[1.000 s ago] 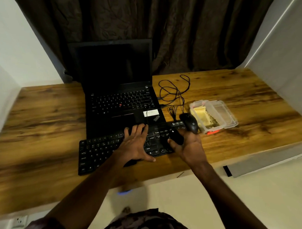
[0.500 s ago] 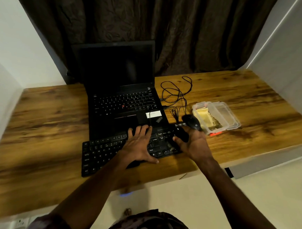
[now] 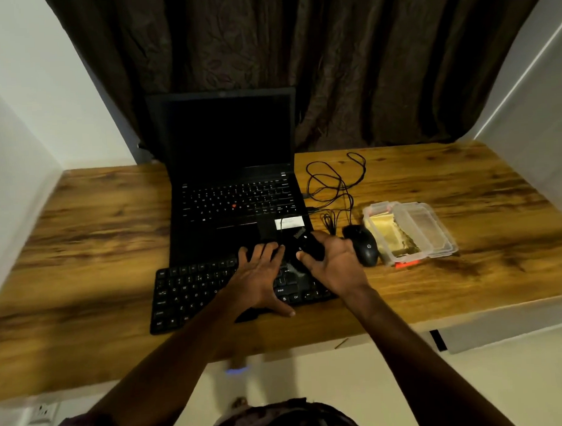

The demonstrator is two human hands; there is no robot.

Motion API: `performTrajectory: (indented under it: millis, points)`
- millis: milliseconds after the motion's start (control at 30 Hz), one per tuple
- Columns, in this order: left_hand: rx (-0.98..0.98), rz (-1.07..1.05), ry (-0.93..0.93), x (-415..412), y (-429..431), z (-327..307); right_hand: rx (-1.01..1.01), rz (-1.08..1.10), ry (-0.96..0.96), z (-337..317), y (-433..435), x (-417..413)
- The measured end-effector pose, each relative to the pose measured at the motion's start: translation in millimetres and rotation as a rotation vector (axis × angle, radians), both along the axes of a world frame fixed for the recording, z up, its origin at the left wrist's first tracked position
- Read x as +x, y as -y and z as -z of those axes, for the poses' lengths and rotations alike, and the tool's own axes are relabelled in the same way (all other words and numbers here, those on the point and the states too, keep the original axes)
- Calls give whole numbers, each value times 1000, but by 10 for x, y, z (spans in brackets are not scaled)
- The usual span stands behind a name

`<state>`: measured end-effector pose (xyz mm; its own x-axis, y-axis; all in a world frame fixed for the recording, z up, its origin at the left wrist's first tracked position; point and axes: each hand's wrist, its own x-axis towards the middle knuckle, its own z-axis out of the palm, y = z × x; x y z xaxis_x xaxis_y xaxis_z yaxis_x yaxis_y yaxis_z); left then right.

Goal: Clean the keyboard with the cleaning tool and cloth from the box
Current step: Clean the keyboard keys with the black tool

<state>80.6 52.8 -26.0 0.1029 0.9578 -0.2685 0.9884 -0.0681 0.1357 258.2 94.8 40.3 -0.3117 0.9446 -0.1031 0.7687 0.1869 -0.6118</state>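
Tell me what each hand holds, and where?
Right hand grips the black cleaning tool around its body; left hand rests flat on the keyboard, holding nothing.

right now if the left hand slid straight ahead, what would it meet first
Likely the laptop: the left hand lies flat on the keyboard, fingertips at the laptop's front edge.

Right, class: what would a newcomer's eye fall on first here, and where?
The two hands at the near edge: the left hand lies flat on the black keyboard, the right hand grips a black cleaning tool over its right end. Behind stands an open laptop, screen dark; right of the mouse sits a clear box holding a yellow cloth.
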Motion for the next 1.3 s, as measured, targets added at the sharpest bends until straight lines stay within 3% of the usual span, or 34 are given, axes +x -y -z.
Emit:
performTrajectory:
  millis: [300, 467, 700, 900, 1100, 1300]
  points:
    - [-47, -15, -25, 32, -28, -32, 12, 103, 105, -4, -109, 123]
    - [-50, -23, -39, 43, -32, -34, 11, 2, -10, -41, -46, -87]
    - [-33, -8, -2, 17, -16, -30, -2, 152, 55, -178, -139, 145]
    - [-39, -21, -29, 36, -25, -31, 12, 39, -22, -160, 17, -118]
    - [-36, -13, 21, 7, -25, -20, 27, 145, 14, -117, -122, 60]
    - [-33, -19, 5, 20, -25, -27, -42, 59, -1, -128, -31, -171]
